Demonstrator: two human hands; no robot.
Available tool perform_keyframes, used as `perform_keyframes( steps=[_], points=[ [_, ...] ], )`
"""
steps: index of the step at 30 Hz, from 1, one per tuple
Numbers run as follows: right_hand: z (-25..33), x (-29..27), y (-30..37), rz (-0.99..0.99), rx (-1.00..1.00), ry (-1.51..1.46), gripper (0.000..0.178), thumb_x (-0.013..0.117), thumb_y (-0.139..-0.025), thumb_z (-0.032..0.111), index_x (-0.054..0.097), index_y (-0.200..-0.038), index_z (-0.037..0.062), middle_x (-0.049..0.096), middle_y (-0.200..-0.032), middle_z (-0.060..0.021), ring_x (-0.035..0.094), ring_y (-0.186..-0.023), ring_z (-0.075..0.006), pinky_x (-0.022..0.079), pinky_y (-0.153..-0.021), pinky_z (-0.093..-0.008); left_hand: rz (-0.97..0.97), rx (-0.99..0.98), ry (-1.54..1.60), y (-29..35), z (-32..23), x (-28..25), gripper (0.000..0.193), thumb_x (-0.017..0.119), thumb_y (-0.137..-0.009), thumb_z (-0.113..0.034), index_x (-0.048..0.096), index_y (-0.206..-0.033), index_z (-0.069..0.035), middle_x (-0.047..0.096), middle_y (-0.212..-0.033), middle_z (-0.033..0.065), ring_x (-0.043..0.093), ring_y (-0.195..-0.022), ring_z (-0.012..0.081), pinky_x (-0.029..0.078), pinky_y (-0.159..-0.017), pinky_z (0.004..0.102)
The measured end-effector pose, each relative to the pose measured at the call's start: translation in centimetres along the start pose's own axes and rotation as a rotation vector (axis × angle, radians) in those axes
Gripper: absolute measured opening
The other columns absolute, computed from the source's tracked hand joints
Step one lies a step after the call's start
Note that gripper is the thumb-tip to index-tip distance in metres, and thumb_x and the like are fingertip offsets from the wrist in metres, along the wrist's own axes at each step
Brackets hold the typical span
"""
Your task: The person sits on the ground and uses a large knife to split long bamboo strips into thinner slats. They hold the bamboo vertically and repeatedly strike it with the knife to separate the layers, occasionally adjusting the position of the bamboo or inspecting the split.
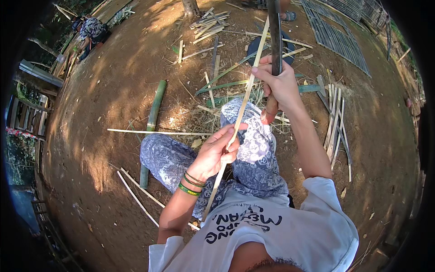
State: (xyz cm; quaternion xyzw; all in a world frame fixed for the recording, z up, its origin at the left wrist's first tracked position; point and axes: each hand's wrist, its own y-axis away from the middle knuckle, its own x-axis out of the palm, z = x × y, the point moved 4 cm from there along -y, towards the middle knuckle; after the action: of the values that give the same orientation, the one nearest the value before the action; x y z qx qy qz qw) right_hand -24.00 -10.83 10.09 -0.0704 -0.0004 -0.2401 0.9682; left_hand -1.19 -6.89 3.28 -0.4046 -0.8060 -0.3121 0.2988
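Note:
A long pale bamboo strip (pixel 244 97) runs slantwise from near my shirt up past both hands. My left hand (pixel 215 154) is closed around its lower part, above my lap. In my right hand (pixel 282 86) is a machete with a wooden handle (pixel 270 108) and a dark blade (pixel 275 38) that points away from me. The right thumb and fingertips also lie against the strip, beside the blade. The strip's lower end reaches down over my patterned trousers (pixel 167 156).
A green bamboo pole (pixel 157 104) lies left of my knees. Split strips (pixel 334 124) lie on the right, and more are piled (pixel 210 27) ahead. A slatted bamboo panel (pixel 340 38) is at the far right. Another person (pixel 93 29) crouches far left; a sandalled foot (pixel 288 16) shows ahead.

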Motion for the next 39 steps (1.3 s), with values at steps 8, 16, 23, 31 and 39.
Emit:
perform_keyframes(
  steps=[8,16,23,31,39],
  points=[
    [-2.7,-5.0,0.6,-0.020,-0.113,0.652,0.053,0.059,-0.097,0.048,0.068,-0.117,0.0001,0.064,-0.068,-0.0100,0.058,-0.057,-0.0215,0.047,-0.061,-0.0376,-0.262,-0.024,-0.169,2.0,4.0,-2.8,0.034,0.046,-0.109,-0.027,0.059,-0.126,-0.001,0.053,-0.072,-0.0018,0.034,-0.048,0.0015,0.027,-0.042,0.0178],
    [-8.0,-1.2,10.7,0.499,-0.201,1.101,0.076,0.064,-0.092,0.051,0.042,-0.146,0.0019,0.058,-0.057,-0.0233,0.062,-0.055,-0.0440,0.049,-0.056,-0.0518,-0.439,0.128,-0.462,-2.8,4.7,-2.0,0.030,0.049,-0.105,-0.016,0.066,-0.087,0.000,0.056,-0.063,0.0002,0.044,-0.049,0.0045,0.033,-0.044,0.0202],
    [-8.9,-0.9,10.9,0.550,-0.120,1.064,0.090,0.062,-0.092,0.054,0.028,-0.152,-0.0032,0.060,-0.058,-0.0225,0.062,-0.055,-0.0437,0.050,-0.055,-0.0525,-0.545,0.274,-0.749,-2.4,5.0,-2.1,0.033,0.051,-0.098,-0.011,0.062,-0.069,-0.001,0.056,-0.056,0.0027,0.048,-0.049,0.0092,0.038,-0.048,0.0297],
    [-9.8,-1.4,11.5,0.566,-0.172,1.035,0.096,0.061,-0.092,0.056,0.020,-0.155,-0.0034,0.059,-0.058,-0.0227,0.061,-0.054,-0.0445,0.049,-0.055,-0.0525,-0.602,0.375,-0.822,-3.0,5.6,-1.7,0.032,0.054,-0.099,-0.013,0.065,-0.072,0.000,0.058,-0.061,-0.0003,0.050,-0.054,0.0059,0.038,-0.049,0.0257],
    [-10.8,-1.6,11.8,0.486,-0.193,1.026,0.097,0.068,-0.088,0.048,0.016,-0.158,0.0047,0.056,-0.055,-0.0197,0.059,-0.052,-0.0425,0.046,-0.054,-0.0514,-0.558,0.341,-0.824,-2.5,6.0,-1.8,0.030,0.053,-0.099,-0.011,0.063,-0.074,0.000,0.059,-0.061,0.0027,0.052,-0.055,0.0104,0.042,-0.053,0.0297]
  ],
)
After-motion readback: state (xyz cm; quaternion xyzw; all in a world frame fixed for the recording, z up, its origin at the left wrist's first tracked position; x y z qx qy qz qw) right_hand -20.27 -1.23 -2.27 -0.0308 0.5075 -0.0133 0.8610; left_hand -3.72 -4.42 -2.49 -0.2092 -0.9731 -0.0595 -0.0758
